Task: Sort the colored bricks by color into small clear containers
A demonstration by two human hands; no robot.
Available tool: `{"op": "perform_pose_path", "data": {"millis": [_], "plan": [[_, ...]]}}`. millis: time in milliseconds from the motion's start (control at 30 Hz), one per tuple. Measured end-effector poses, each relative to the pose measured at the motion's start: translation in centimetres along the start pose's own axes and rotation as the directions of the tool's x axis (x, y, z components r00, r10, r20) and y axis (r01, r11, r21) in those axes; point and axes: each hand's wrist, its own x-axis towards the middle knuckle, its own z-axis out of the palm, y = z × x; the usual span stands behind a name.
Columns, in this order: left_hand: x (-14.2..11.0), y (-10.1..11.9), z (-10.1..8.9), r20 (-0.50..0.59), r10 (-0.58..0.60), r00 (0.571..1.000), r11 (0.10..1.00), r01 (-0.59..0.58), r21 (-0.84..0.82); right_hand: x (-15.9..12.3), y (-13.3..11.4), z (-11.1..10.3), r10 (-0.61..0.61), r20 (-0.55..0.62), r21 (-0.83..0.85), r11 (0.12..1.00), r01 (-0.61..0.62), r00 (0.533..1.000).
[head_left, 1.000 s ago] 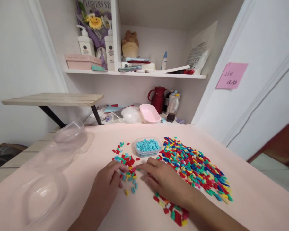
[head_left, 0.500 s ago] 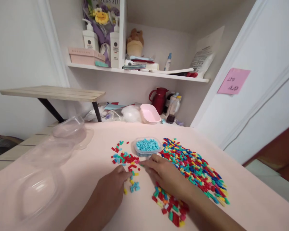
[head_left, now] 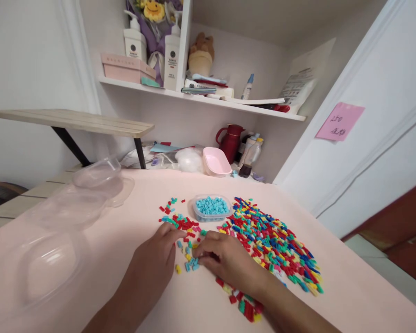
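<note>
My left hand [head_left: 156,254] rests on the pink tabletop, fingers stretched toward a loose scatter of small plastic building pieces, with nothing visible in it. Across from it, my right hand [head_left: 229,259] has its fingers curled and their tips down beside a few light blue pieces [head_left: 191,264]; what they pinch, if anything, is hidden. Red pieces [head_left: 185,224] lie just beyond the left fingertips. Behind both hands stands a clear plastic tub [head_left: 212,216] filled with light blue pieces. Part of a smaller mixed pile [head_left: 247,309] is covered by my right forearm.
A large mixed-colour pile [head_left: 273,240] spreads on the right. Clear plastic containers [head_left: 52,259] stand along the left side. At the back are a pink bowl [head_left: 217,162], a red jug [head_left: 231,141] and bottles [head_left: 251,157]. A wooden stand [head_left: 76,121] rises at the back left.
My right hand has moved nearer and slightly left, from the pieces by the tub to the light blue ones. My left hand has shifted a little left and away from me. The view has tilted slightly.
</note>
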Motion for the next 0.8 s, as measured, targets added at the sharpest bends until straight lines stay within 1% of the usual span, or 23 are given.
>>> {"op": "perform_pose_path", "data": {"millis": [100, 167, 200, 233, 300, 333, 367, 400, 467, 533, 600, 667, 733, 800], "plan": [[0.1, 0.1, -0.1, -0.053, -0.013, 0.998, 1.0, 0.012, -0.011, 0.2, 0.2, -0.2, 0.036, -0.061, 0.031, 0.999, -0.034, 0.997], [0.1, -0.1, -0.2, -0.104, -0.025, 0.994, 0.999, 0.021, -0.036, 0.5, 0.8, -0.6, 0.101, -0.162, 0.123, 0.989, -0.082, 0.982], [0.1, -0.2, -0.3, -0.128, -0.032, 0.991, 0.998, 0.025, -0.052, 0.7, 1.2, -0.8, 0.163, -0.232, 0.193, 0.974, -0.119, 0.959], [0.2, -0.2, -0.3, -0.15, -0.036, 0.988, 0.997, 0.026, -0.068, 0.9, 1.8, -1.1, 0.241, -0.302, 0.272, 0.949, -0.158, 0.922], [0.2, -0.3, -0.4, -0.188, -0.038, 0.981, 0.996, 0.021, -0.091, 1.3, 3.2, -1.6, 0.388, -0.412, 0.423, 0.883, -0.204, 0.825], [0.2, -0.4, -0.4, -0.205, -0.036, 0.978, 0.995, 0.016, -0.099, 1.4, 4.0, -1.9, 0.429, -0.438, 0.475, 0.857, -0.202, 0.79], [0.2, -0.4, -0.4, -0.219, -0.033, 0.975, 0.994, 0.01, -0.105, 1.5, 4.7, -2.2, 0.45, -0.45, 0.511, 0.838, -0.191, 0.771], [0.2, -0.4, -0.4, -0.23, -0.031, 0.973, 0.994, 0.006, -0.11, 1.6, 5.4, -2.4, 0.46, -0.45, 0.539, 0.823, -0.178, 0.766], [0.3, -0.4, -0.4, -0.239, -0.032, 0.971, 0.993, 0.003, -0.119, 1.4, 6.2, -2.9, 0.466, -0.433, 0.578, 0.801, -0.16, 0.772], [0.4, -0.4, -0.4, -0.243, -0.038, 0.969, 0.992, 0.007, -0.128, 1.0, 6.5, -3.2, 0.468, -0.426, 0.601, 0.786, -0.144, 0.774], [0.5, -0.5, -0.5, -0.244, -0.051, 0.968, 0.991, 0.018, -0.134, 0.6, 6.1, -3.5, 0.451, -0.444, 0.593, 0.796, -0.124, 0.774], [0.5, -0.7, -0.4, -0.234, -0.065, 0.97, 0.99, 0.033, -0.139, 0.3, 5.3, -3.5, 0.413, -0.459, 0.56, 0.822, -0.105, 0.786], [0.6, -0.8, -0.3, -0.212, -0.07, 0.975, 0.989, 0.04, -0.142, 0.0, 4.1, -3.4, 0.362, -0.445, 0.497, 0.861, -0.11, 0.819], [0.6, -0.8, -0.1, -0.184, -0.06, 0.981, 0.991, 0.036, -0.132, 0.0, 2.8, -3.1, 0.271, -0.39, 0.379, 0.918, -0.115, 0.88]]}}
